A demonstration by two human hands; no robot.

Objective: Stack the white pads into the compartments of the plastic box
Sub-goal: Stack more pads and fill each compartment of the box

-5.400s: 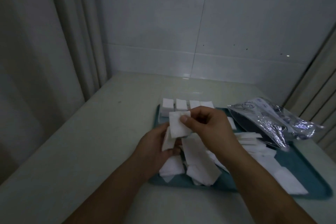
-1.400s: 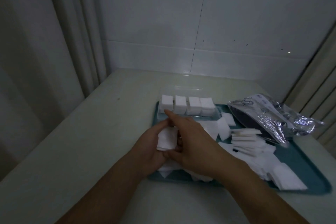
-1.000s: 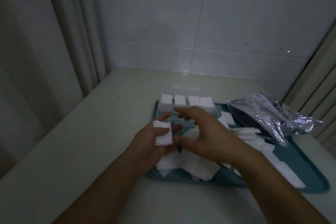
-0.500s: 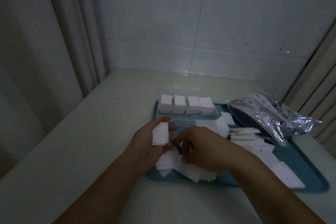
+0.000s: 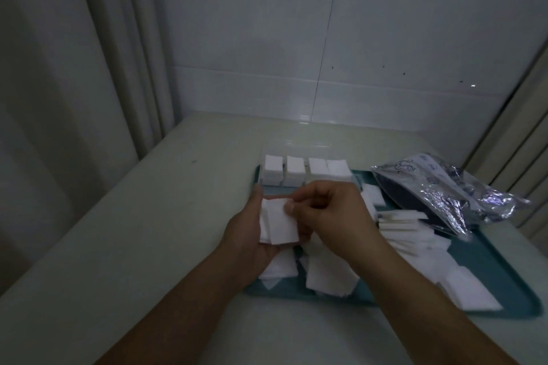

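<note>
Left hand (image 5: 252,234): it is palm up over the near left part of the tray; its fingers are curled under a small stack of white pads (image 5: 277,224) and hold it from below.
Right hand (image 5: 332,213): its thumb and forefinger are pinched together on the top edge of the front pad of this same stack; the other fingers are curled.
Plastic box (image 5: 305,175): clear, at the far left end of the tray, behind both hands. Four compartments in a row are filled with pads, and the pads stand higher than the walls.
Loose pads (image 5: 329,275): many lie flat on the tray under and near the hands; more are on the right side, some in a low untidy pile (image 5: 406,225).
Tray (image 5: 489,261): teal colour, it rests on the pale counter (image 5: 148,231).
Foil bag (image 5: 444,192): shiny and wrinkled, it lies across the far right edge of the tray.
Background: white tiled wall (image 5: 326,53) behind the counter, a curtain (image 5: 89,68) on the left.
</note>
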